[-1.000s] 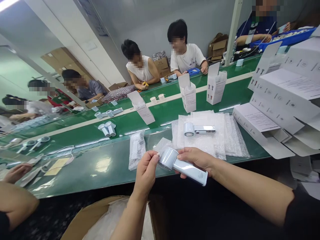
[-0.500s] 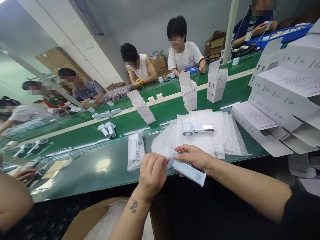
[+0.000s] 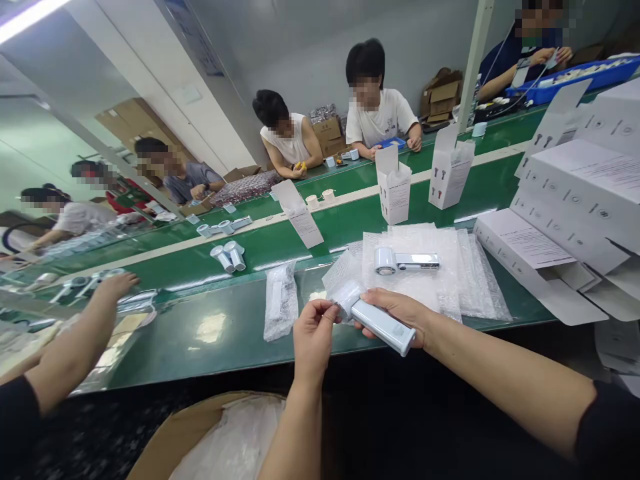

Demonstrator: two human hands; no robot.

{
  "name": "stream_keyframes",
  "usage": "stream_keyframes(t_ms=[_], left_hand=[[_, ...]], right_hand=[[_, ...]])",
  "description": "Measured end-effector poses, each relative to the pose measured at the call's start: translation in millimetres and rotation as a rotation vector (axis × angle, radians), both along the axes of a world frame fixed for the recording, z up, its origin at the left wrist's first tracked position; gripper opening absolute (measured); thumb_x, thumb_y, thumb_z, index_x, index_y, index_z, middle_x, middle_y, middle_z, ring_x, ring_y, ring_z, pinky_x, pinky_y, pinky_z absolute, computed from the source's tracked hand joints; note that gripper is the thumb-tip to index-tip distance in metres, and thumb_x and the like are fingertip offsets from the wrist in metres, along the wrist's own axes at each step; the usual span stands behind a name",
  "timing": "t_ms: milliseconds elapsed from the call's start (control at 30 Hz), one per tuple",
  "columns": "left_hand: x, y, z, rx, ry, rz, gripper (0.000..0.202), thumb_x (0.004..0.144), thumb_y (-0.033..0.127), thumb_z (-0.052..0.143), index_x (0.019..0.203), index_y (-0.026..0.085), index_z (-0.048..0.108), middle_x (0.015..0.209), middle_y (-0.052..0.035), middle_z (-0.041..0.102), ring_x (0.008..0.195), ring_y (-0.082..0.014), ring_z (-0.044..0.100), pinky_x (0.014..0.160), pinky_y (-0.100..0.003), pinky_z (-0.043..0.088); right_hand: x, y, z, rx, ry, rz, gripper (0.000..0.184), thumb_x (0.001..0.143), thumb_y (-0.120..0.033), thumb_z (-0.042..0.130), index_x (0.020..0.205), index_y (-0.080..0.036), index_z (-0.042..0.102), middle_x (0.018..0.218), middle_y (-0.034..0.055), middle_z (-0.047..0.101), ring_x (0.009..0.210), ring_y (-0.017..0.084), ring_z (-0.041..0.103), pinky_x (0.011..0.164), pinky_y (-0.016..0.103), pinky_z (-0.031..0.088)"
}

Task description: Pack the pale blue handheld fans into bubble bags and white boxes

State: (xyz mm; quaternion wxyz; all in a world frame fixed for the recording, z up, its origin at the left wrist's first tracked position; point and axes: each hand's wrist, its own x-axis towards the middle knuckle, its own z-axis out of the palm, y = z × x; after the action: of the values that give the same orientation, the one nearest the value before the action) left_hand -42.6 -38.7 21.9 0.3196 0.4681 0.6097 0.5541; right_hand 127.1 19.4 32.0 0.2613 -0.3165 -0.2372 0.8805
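A light blue handheld fan [image 3: 383, 325] with a cylindrical head and a flat, long handle is held above the front edge of the bench. My right hand [image 3: 395, 310] wraps round the handle near the head. The fingers of my left hand [image 3: 315, 327] are closed in a pinch at the rim of the head; whether a thin film is also between them I cannot tell. Just behind the head lies bubble wrap [image 3: 345, 267]. A second light blue fan [image 3: 415, 261] rests on a stack of bubble bags [image 3: 450, 293]. Left of my hands is a fan in a bubble bag [image 3: 280, 303].
Open white boxes [image 3: 394, 193] stand along the green conveyor belt [image 3: 345, 223]. More white boxes [image 3: 565, 173] are piled at the right. An open carton [image 3: 200, 427] with clear bags sits below the bench. A co-worker's arm [image 3: 85, 340] reaches in at left.
The fan has turned so more of its head shows, and my left hand has shifted along its rim. The co-worker's arm at left has reached forward over the bench. The view has shifted slightly left.
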Motion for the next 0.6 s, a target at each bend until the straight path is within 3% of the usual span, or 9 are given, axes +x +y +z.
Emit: stream_keyframes(t_ms=[100,167,233,300,433,500,600], left_hand=[[-6,10,-5.2,-0.001,0.039,0.074,0.022,0.073,0.033,0.069,0.086,0.018,0.061,0.076,-0.0007,0.062,0.067,-0.0124,0.059,0.066,-0.026,0.049],[-11,14,-10.7,0.020,0.021,0.036,0.028,0.070,0.034,0.072,0.090,0.018,0.061,0.080,-0.0018,0.063,0.069,-0.0134,0.059,0.063,-0.026,0.049],[-13,16,-14.8,0.057,0.054,0.002,0.023,0.075,0.035,0.068,0.088,0.018,0.062,0.075,-0.0015,0.063,0.063,-0.0131,0.058,0.058,-0.026,0.048],[-11,14,-17.1,0.156,0.246,0.073,0.015,0.083,0.033,0.060,0.085,0.018,0.063,0.070,-0.0015,0.063,0.060,-0.0134,0.057,0.058,-0.026,0.048],[4,5,-23.7,0.559,0.809,0.279,0.009,0.086,0.017,0.056,0.083,0.018,0.065,0.076,-0.0062,0.067,0.073,-0.0172,0.063,0.069,-0.029,0.052],[14,-2,-30.8,0.667,0.911,0.244,0.011,0.085,0.011,0.055,0.086,0.017,0.064,0.078,-0.0076,0.067,0.076,-0.0177,0.064,0.071,-0.030,0.053],[25,-14,-39.2,0.558,0.830,0.120,0.011,0.088,0.012,0.051,0.085,0.017,0.061,0.074,-0.0054,0.065,0.068,-0.0155,0.062,0.065,-0.028,0.052]], right_hand=[[2,0,-1.2,-0.030,0.102,0.044,0.025,0.085,-0.011,0.057,0.108,-0.011,0.046,0.086,0.0127,0.067,0.069,0.016,0.069,0.058,0.023,0.059],[4,0,-1.6,-0.049,0.126,0.066,0.030,0.082,-0.006,0.056,0.109,-0.011,0.045,0.090,0.0141,0.067,0.075,0.017,0.070,0.062,0.024,0.060],[5,0,-1.9,-0.083,0.099,0.064,0.029,0.083,-0.006,0.055,0.110,-0.011,0.045,0.091,0.0157,0.068,0.077,0.019,0.071,0.063,0.026,0.060],[3,0,-1.5,-0.117,0.049,0.035,0.025,0.085,-0.008,0.054,0.109,-0.010,0.046,0.090,0.0162,0.068,0.075,0.019,0.071,0.061,0.026,0.061],[-4,1,3.2,-0.182,-0.017,-0.011,0.016,0.087,-0.009,0.051,0.103,-0.007,0.050,0.083,0.0147,0.067,0.069,0.018,0.071,0.057,0.023,0.060],[-5,3,5.5,-0.180,-0.021,-0.031,0.014,0.085,-0.006,0.051,0.099,-0.009,0.050,0.082,0.0128,0.067,0.068,0.018,0.071,0.056,0.024,0.061],[-5,10,5.8,-0.193,-0.014,-0.058,0.017,0.083,-0.002,0.052,0.096,-0.012,0.047,0.081,0.0098,0.066,0.063,0.019,0.070,0.052,0.029,0.061]])
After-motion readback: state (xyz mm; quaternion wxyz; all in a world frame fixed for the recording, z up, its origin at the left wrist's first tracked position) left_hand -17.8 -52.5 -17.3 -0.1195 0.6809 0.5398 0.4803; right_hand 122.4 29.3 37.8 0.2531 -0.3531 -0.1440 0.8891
